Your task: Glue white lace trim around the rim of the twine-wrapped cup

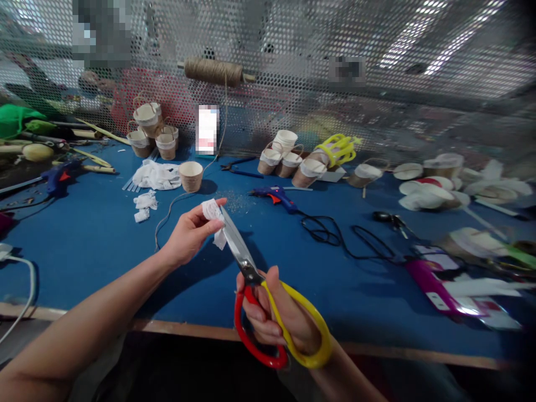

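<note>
Between its thumb and fingers, my left hand pinches a short strip of white lace, one end of it hanging down. My right hand grips scissors with one red and one yellow handle. The blades point up and left, and their tips meet the edge of the lace. Beyond my left hand stands a small twine-wrapped cup. A pile of white lace lies left of the cup, with a few cut lace pieces in front of it.
A blue glue gun lies right of centre, its black cord looping rightward. Pliers rest behind it. Several trimmed cups stand along the mesh panel, where a twine roll hangs. A second glue gun is at left.
</note>
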`<state>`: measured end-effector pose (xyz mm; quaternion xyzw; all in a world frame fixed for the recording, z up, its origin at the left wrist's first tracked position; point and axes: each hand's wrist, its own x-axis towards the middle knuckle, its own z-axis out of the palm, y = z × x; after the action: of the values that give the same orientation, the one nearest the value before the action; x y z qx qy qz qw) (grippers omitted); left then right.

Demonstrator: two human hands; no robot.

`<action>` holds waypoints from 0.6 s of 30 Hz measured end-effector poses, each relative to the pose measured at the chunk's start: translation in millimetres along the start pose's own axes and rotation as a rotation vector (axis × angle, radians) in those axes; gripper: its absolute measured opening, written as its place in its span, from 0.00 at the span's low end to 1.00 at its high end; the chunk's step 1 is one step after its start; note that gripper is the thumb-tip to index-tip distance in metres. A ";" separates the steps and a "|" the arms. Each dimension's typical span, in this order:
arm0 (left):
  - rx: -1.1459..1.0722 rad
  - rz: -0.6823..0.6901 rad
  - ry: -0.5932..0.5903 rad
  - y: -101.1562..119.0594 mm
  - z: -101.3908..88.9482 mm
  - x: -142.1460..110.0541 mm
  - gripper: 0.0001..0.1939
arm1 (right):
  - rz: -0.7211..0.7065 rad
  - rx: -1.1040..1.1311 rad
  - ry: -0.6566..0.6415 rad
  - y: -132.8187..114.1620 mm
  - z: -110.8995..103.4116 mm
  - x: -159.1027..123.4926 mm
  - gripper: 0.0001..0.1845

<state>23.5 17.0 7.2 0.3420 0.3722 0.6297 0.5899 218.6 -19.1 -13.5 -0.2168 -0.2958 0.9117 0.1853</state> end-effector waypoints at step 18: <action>0.064 -0.020 -0.080 0.0 -1.0 -2.1 0.19 | -0.105 -0.132 0.055 -1.9 4.0 -2.1 0.32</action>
<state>22.8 14.8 6.7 0.3816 0.3717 0.5976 0.5993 218.7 -20.4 -8.8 -0.2375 -0.3613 0.8728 0.2263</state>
